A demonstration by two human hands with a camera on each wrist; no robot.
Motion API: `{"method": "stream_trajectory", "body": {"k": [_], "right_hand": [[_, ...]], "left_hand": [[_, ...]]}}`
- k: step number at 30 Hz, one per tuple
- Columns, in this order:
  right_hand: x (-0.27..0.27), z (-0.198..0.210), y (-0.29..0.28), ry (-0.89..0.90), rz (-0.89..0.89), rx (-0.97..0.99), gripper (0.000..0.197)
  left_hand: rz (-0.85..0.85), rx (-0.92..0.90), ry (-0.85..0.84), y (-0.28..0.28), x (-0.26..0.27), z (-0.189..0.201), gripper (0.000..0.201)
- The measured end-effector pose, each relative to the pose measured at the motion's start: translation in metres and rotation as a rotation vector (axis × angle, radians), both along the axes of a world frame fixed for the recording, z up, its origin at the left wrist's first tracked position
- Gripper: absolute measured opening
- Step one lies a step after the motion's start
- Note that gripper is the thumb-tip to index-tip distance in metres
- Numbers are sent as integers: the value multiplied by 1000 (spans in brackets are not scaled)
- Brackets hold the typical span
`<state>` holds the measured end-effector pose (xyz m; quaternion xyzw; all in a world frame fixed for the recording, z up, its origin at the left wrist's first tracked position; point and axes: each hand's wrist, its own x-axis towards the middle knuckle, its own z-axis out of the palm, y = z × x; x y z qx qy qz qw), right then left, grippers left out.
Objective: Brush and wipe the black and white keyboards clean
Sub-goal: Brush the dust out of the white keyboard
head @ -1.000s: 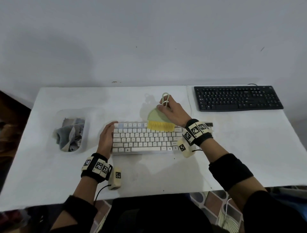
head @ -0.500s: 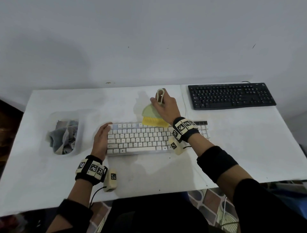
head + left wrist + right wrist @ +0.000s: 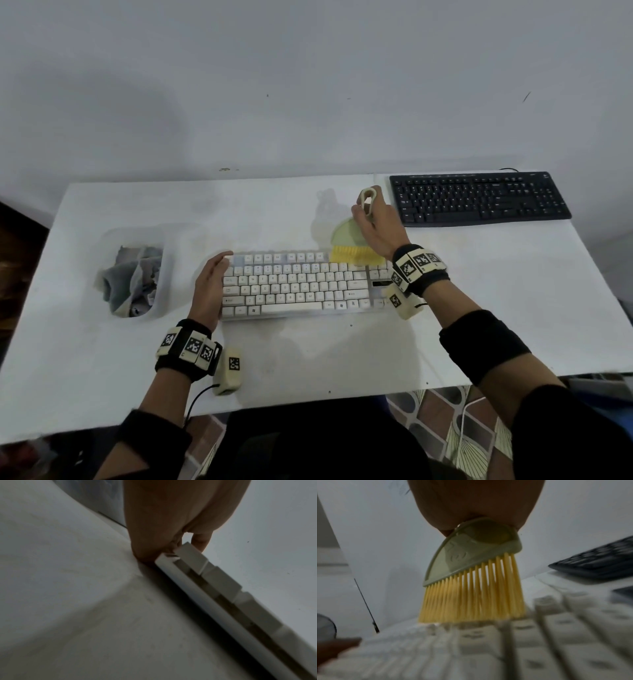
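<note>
White keyboard [image 3: 301,284] lying flat near the front centre of the white table [image 3: 342,356], taken here as the landmark. At its left end, the left hand [image 3: 209,291] rests edge-on against the case, fingers straight and together, grip open and holding nothing. At its far right corner, the right hand [image 3: 378,222] has its grip closed around the looped handle of a pale green brush [image 3: 346,233], whose yellow bristles [image 3: 471,599] touch the top row of keys. Left of the keyboard, well apart, a translucent tub [image 3: 161,274] holds crumpled grey cloths [image 3: 133,284]. Beyond its right end, near the wall, lies the black keyboard [image 3: 479,198].
</note>
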<state>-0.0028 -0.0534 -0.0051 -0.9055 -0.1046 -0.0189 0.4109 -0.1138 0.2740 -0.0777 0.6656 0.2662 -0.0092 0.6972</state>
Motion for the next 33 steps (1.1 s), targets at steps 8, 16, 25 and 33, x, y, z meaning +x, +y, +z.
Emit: {"method": "stream_trajectory", "body": {"k": [8, 16, 25, 33], "right_hand": [[-3, 2, 21, -17, 91, -7, 19], [0, -5, -37, -17, -41, -105, 16], [1, -1, -43, 10, -63, -74, 19], [3, 4, -63, -10, -107, -136, 17]], "left_hand": [[-3, -43, 11, 1, 0, -1, 25], [-9, -35, -8, 2, 0, -5, 22], [-15, -15, -5, 4, 1, -8, 22], [-12, -3, -23, 4, 0, -7, 24]]}}
